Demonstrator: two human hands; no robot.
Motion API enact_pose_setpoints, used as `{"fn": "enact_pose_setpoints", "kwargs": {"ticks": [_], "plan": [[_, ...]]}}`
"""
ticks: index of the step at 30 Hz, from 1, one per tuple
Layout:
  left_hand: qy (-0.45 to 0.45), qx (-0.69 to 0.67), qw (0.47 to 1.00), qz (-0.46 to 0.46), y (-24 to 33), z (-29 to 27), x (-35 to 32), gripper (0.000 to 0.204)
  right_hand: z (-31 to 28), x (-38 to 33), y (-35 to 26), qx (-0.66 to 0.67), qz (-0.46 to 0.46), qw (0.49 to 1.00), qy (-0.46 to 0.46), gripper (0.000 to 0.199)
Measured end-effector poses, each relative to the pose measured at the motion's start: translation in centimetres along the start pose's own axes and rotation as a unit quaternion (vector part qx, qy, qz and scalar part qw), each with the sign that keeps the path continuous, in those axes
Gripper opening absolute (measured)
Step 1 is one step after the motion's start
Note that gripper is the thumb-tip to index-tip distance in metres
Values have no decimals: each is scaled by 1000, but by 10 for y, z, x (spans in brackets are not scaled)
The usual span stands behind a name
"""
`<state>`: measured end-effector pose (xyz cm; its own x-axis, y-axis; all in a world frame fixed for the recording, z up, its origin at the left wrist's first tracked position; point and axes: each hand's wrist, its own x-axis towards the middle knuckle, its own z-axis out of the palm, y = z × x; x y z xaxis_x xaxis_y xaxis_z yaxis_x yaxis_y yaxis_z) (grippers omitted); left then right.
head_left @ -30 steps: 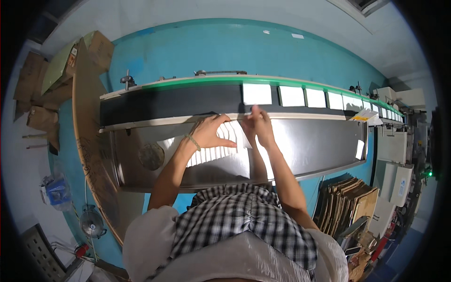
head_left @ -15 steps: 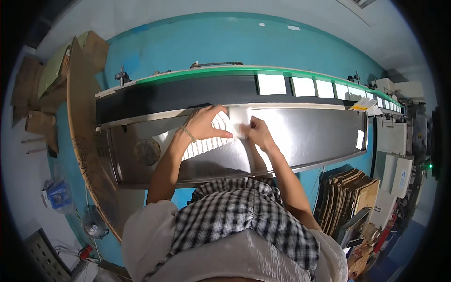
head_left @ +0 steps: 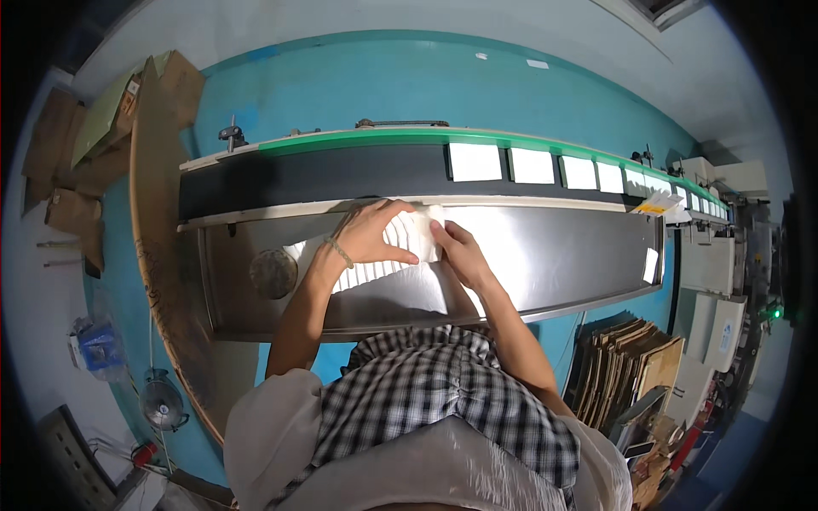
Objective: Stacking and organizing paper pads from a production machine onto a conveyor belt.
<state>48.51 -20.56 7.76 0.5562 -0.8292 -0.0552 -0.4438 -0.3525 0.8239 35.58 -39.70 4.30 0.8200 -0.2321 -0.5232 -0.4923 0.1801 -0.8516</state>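
Okay, left hand (head_left: 375,237) wide around the white row (head_left: 368,274), on the near side of the belt (head_left: 341,176). Right hand (head_left: 461,253) thumbs the end piece (head_left: 426,223), can't tell if pinched; I'd press lightly.

Glossy, smooth metal tray (head_left: 562,255), matt conveyor belt (head_left: 341,175), cloth garment (head_left: 400,375), rough-edged cardboard stack (head_left: 626,366)

From the right hand (head_left: 461,255), the metal tray (head_left: 562,251) has lots of room toward 3 o'clock. A long pale rail (head_left: 528,203) blocks 12 o'clock, and the left hand (head_left: 367,236) and white packs (head_left: 409,234) fill the way at 9 o'clock.
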Motion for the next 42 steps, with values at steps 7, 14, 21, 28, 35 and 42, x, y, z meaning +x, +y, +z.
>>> {"fn": "enact_pose_setpoints", "kwargs": {"ticks": [7, 14, 21, 28, 35, 42], "plan": [[4, 10, 1000, -12, -4, -3, 1, 71, 6, 38, -46, 58, 15, 997, 45, 26], [26, 13, 1000, 0, -5, -4, -4, 82, 27, 23, -20, -310, -95, 945, -46, 53], [-26, 4, 998, -58, -8, -11, -12, 91, 19, 5, -9, -137, -21, 990, -38, 55], [31, -1, 1000, 3, -13, -5, -10, 86, 32, 13, -19, -284, -64, 955, -48, 63], [7, -5, 999, -35, -23, -13, -13, 74, 15, 28, -12, -132, 64, 988, -54, 37], [20, 4, 998, -59, -18, -13, -10, 75, 27, 42, -28, -37, 45, 997, 43, 48]]}}
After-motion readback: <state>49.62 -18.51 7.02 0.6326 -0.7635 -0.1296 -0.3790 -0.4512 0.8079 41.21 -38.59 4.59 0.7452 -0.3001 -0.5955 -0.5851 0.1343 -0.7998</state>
